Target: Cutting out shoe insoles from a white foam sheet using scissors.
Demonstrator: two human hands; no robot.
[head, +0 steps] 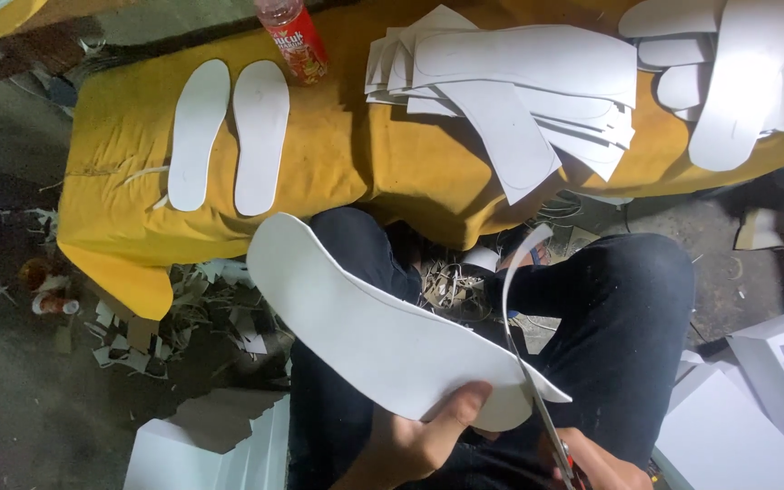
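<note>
Head view: the left hand [419, 440] is pinching a white foam sheet [383, 331] at its 5 o'clock end, thumb closed on top, over the lap. The right hand [605, 467], at 5 o'clock in frame, is gripping scissors [537, 399] whose blades are biting the sheet's edge; a thin offcut [517, 263] is curling up toward 12. The floppy sheet may sag and drag the cut off its outline, and the blades are running close to the thumb. Two finished insoles [229, 134] are lying at 11 on the yellow cloth [338, 159].
</note>
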